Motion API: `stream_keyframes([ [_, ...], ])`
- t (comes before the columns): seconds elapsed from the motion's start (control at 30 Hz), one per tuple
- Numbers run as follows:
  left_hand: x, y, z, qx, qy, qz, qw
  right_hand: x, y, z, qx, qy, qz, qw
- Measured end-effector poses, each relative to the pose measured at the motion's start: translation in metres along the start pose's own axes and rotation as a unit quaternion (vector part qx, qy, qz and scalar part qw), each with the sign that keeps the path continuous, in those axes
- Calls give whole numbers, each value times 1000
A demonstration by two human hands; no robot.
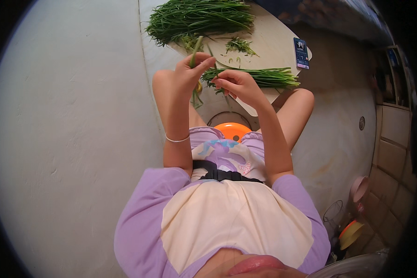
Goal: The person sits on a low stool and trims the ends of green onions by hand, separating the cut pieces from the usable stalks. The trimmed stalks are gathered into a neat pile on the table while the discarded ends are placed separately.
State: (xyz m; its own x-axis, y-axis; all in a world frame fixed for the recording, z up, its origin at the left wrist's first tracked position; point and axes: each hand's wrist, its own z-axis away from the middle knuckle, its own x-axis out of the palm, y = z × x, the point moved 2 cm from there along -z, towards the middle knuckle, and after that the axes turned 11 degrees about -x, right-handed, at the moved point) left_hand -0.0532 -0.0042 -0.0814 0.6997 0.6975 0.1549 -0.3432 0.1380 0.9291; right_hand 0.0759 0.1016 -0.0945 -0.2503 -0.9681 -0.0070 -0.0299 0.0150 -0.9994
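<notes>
My left hand [191, 71] is raised over the near edge of a pale board [271, 34], closed around a few green stalks [196, 48] that look like garlic chives. Beside it, my right hand [238, 85] pinches a thin green leaf [226, 97] between thumb and fingers. Just beyond my right hand, a bundle of chives [271, 77] lies across the board's near side, pale ends to the right. A large heap of chives [198, 19] rests at the far left. Between them sits a small pile of trimmings [240, 45] with loose scraps near it.
A smartphone [301, 54] with a lit screen lies at the board's right edge. Between my thighs shows an orange plastic stool [232, 131]. A floor drain [362, 123] is on the right. Pink and yellow containers [351, 234] stand by the tiled wall at the lower right.
</notes>
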Motion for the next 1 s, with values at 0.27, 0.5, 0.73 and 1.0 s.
stream_keyframes([
  [0.27, 13, -2, -4, -45, -85, 145, 985, -83, 86, 44, 25, 328, -223, 917],
  [0.5, 4, 10, 2, -50, -191, 332, 922, -127, 170, 66, 39, 455, -277, 845],
  [0.73, -3, 13, 3, -33, -256, 432, 864, -111, 156, 53, -3, 442, -431, 786],
  [1.0, 7, 12, 4, -53, -262, 419, 868, -100, 128, 53, 1, 388, -546, 743],
])
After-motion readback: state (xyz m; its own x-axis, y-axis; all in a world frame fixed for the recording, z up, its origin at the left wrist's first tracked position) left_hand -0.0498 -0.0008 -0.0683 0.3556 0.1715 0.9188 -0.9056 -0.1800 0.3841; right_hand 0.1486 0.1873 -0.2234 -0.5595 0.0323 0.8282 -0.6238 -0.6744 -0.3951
